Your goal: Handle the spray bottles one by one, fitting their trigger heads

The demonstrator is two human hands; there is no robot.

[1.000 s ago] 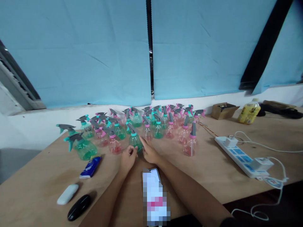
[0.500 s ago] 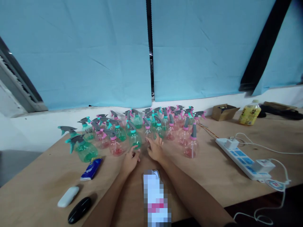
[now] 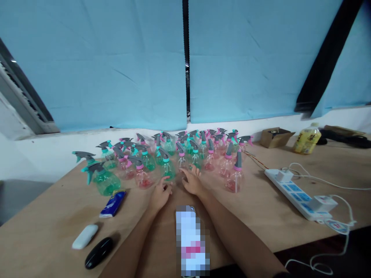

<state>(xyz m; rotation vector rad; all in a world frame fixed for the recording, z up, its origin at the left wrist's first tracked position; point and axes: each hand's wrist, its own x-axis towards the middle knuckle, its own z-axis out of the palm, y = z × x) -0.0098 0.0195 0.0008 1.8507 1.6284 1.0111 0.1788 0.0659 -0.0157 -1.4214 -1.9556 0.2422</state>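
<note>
Both my hands rest on the wooden table (image 3: 261, 208) just in front of a cluster of several small spray bottles (image 3: 179, 154), green ones with teal collars and pink ones with pink collars. My left hand (image 3: 160, 193) lies with fingers loosely curled, its fingertips near the base of a green spray bottle (image 3: 168, 168). My right hand (image 3: 193, 181) lies flat with fingers spread, close to the front bottles and holding nothing. A pink spray bottle (image 3: 235, 175) stands apart to the right of my hands.
A larger green spray bottle (image 3: 101, 178) stands at the left. A blue packet (image 3: 112, 204), a white case (image 3: 84, 236) and a black case (image 3: 98, 253) lie front left. A white power strip (image 3: 300, 193) with cables, a cardboard box (image 3: 274, 137) and a yellow drink bottle (image 3: 307, 138) are at the right.
My hands have let go of the green bottle they touched a second ago and now lie on the table. My right hand has shifted a little to the right.
</note>
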